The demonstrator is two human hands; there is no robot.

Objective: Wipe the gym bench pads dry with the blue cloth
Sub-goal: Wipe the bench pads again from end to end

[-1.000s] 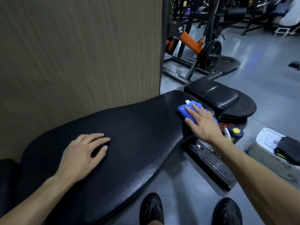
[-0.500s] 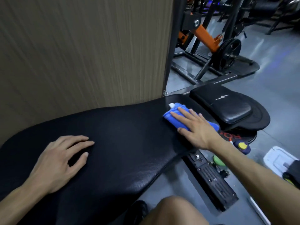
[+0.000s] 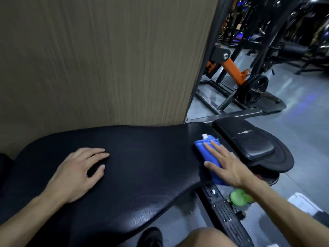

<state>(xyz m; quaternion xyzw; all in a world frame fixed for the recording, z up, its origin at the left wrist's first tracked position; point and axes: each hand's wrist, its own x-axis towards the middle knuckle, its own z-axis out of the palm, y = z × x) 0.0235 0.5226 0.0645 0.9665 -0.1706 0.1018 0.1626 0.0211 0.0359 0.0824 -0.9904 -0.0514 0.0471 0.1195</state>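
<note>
Blue cloth (image 3: 209, 155) under right hand (image 3: 226, 166)

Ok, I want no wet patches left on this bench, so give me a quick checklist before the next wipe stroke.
1. Blue cloth flat under the right hand: ok, straight fingers press it down.
2. Cloth on the long pad: ok, at its far end, near the edge.
3. Left hand off the stroke path: ok, resting flat at the near end.
4. Small pad wiped: cannot tell.
5. Long pad dry: cannot tell, the shine could be lighting.
6. Green bottle below out of the way: ok, on the floor.
</note>
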